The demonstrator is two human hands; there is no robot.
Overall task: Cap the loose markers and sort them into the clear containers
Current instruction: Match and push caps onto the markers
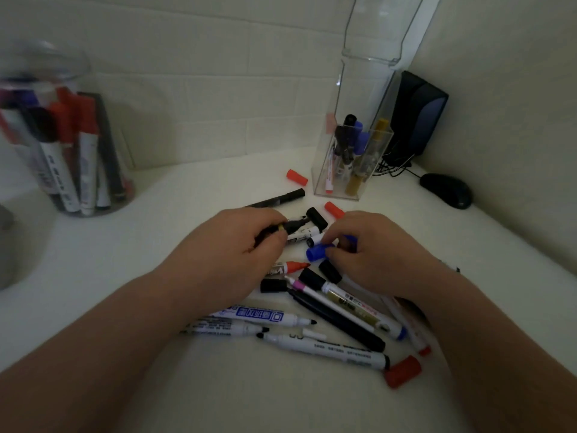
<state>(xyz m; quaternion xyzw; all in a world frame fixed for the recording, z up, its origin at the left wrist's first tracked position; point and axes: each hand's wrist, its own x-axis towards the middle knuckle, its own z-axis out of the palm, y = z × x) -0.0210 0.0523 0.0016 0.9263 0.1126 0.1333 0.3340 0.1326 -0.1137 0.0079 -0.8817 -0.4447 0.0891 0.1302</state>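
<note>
A heap of loose markers [315,317] lies on the white desk in front of me, several without caps. My left hand [246,242] grips a black marker [293,225] whose tip sticks out to the right. My right hand [371,248] pinches a blue cap [317,250] over the pile. Loose red caps [297,177] and black caps [330,271] lie around. A round clear jar [62,145] at the left holds several markers. A square clear container [352,157] at the back right holds several more.
A black mouse [446,190] and a dark speaker [418,114] with cables sit at the back right corner. A tall clear holder [374,35] rises behind the square container. White walls close the back and right. A grey object [6,245] shows at the left edge.
</note>
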